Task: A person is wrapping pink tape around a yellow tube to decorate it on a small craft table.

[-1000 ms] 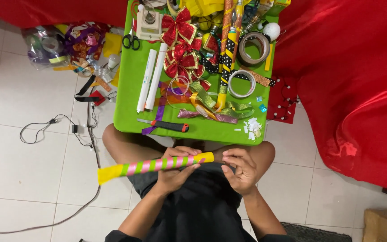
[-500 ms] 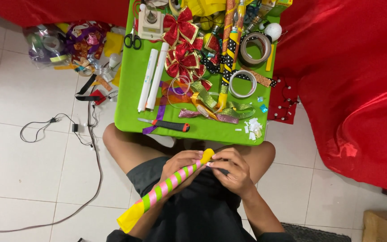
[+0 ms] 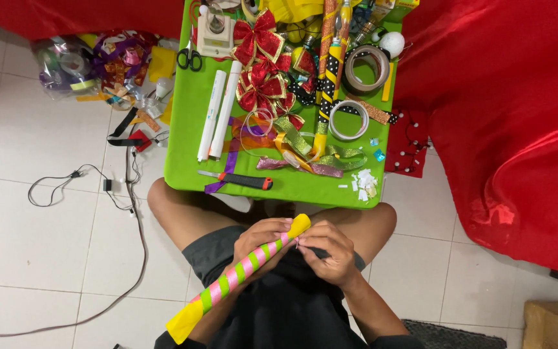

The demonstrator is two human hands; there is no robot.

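Green table on a white tiled floor

The table [image 3: 188,129] carries two white rolls [image 3: 219,110], scissors [image 3: 190,59], red bows [image 3: 261,64], two tape rings [image 3: 349,120], a knife [image 3: 240,179] at the near edge and paper scraps [image 3: 363,183] at the near right corner. On the floor [image 3: 40,220], a black cable [image 3: 124,213] lies left, with ribbon clutter [image 3: 108,64] at far left.
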